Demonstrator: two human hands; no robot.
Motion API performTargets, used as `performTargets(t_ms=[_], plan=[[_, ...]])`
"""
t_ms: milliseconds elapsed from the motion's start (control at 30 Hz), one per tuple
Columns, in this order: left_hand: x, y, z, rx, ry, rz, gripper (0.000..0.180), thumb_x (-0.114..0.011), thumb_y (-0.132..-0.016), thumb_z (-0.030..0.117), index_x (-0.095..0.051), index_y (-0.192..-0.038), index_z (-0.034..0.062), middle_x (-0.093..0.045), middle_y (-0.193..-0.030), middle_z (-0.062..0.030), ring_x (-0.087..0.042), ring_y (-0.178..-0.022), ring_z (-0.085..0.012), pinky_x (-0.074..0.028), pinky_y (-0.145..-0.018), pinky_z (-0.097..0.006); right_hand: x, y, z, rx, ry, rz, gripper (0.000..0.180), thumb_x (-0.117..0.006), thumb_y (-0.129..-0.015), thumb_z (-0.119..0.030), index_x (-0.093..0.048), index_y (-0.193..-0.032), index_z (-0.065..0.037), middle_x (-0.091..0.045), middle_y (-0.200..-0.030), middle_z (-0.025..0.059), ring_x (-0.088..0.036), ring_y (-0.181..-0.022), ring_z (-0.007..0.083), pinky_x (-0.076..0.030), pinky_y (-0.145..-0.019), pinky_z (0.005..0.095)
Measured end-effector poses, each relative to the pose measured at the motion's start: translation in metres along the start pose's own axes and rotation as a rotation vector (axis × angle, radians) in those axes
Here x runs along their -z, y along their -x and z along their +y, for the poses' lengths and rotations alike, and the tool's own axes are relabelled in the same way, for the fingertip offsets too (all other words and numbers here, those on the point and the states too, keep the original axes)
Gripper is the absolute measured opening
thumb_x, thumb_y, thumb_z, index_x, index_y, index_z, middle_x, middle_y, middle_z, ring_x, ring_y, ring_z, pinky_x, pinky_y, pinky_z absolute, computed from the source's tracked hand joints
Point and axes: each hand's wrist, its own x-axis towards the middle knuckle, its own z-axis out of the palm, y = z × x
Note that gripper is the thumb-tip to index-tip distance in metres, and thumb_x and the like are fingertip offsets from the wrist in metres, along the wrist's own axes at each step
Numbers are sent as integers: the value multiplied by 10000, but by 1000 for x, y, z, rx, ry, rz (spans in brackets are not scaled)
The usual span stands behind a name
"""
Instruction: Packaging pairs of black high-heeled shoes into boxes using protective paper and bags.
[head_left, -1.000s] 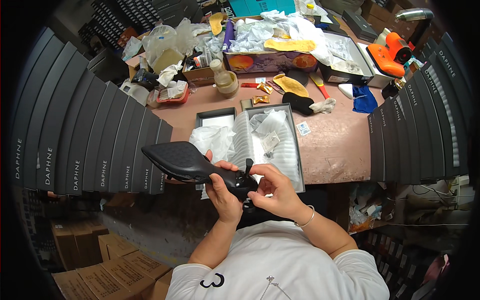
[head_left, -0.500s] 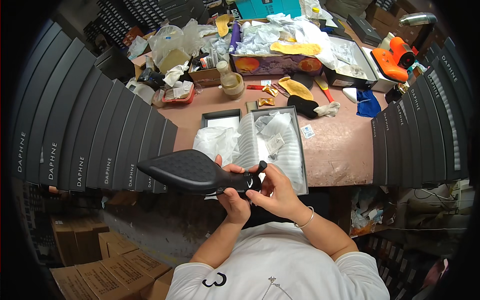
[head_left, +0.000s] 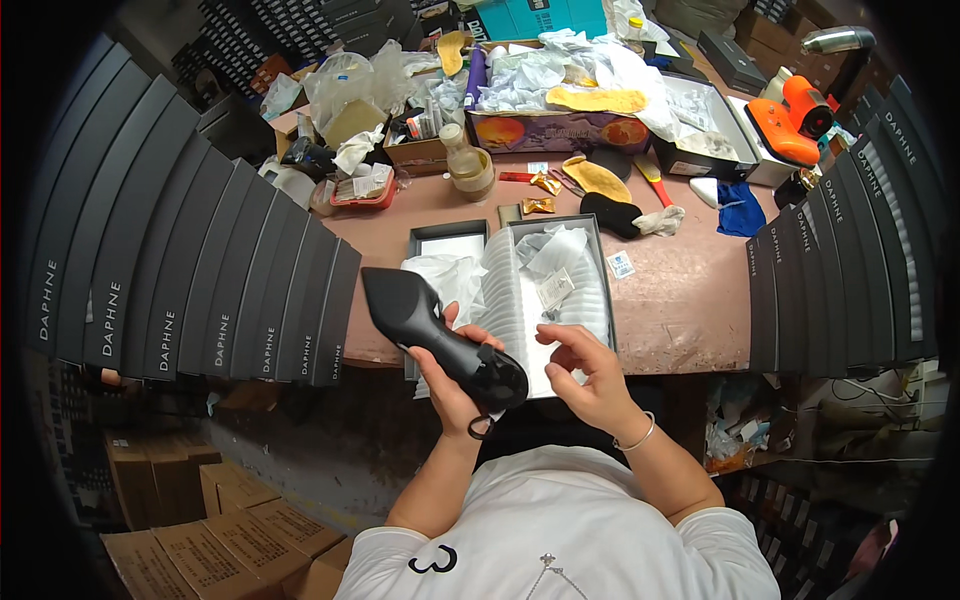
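Note:
My left hand (head_left: 448, 396) grips a black pointed-toe shoe (head_left: 402, 312) around its middle. The toe points to the far left and the glossy heel end comes toward me. A thin black strap loop (head_left: 481, 427) hangs below the heel end, near my wrist. To the right of the shoe, my right hand (head_left: 597, 385) is apart from it, fingers loosely bent and spread with nothing seen between them. Just beyond both hands lies a dark grey shoe box (head_left: 601, 262), holding ribbed white foam sheet (head_left: 503, 290), tissue and a small packet (head_left: 553, 288).
White tissue (head_left: 440, 275) lies over a smaller-looking dark box part (head_left: 447, 229) on the left. Stacks of dark shoe boxes (head_left: 190, 270), (head_left: 835, 240) flank the table. Further back are a glue jar (head_left: 468, 178), insoles (head_left: 598, 180), a brush (head_left: 651, 178) and an orange tool (head_left: 783, 130).
My right hand has come off the shoe's strap and moved right. In my left hand the shoe has turned, its toe swinging away from me and its heel toward me.

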Motion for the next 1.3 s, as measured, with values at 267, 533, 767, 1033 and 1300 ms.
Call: performTargets(t_ms=[267, 533, 767, 1033, 1300], plan=[[19, -8, -1, 83, 231, -281, 758, -260, -928, 661, -407, -1315, 25, -620, -845, -116, -589, -758, -231, -482, -760, -378, -10, 18, 0, 265, 163, 1, 422, -623, -778, -33, -575, -1196, 5, -532, -1172, 170, -572, -968, 243, -481, -822, 319], [11, -16, 12, 75, 94, -56, 722, -254, -943, 637, -421, -1276, 19, -581, -787, -64, -569, -721, -186, -488, -733, -346, -43, 52, 1, 621, 484, -309, 349, -697, -755, -132, -646, -1095, -74, -567, -1211, 92, -436, -1242, 372, -348, -1025, 486], [9, -17, 1, 29, -15, -5, 686, -349, -940, 605, -392, -1317, 34, -575, -895, -70, -589, -824, -199, -495, -752, -321, -28, 16, -2, 446, 430, -188, 564, -696, -782, -136, -497, -1297, -24, -411, -1379, 206, -432, -1245, 394, -412, -974, 437], [36, -38, 37, 315, -280, -26, 451, -470, -982, 352, -422, -1243, -13, -597, -927, -88, -611, -895, -213, -509, -819, -358, 134, -103, 68, 273, 790, 215, 344, -654, -789, -36, -586, -1125, -3, -611, -1104, 192, -594, -1014, 345, -484, -870, 387], [-15, -87, 3, 93, -26, -4, 368, -517, -957, 379, -479, -1131, 56, -584, -860, -68, -605, -857, -209, -496, -812, -370, 182, -181, 200, 97, 1038, 79, 549, -639, -771, -103, -454, -1285, -54, -536, -1195, 178, -478, -1166, 371, -247, -1072, 553]])
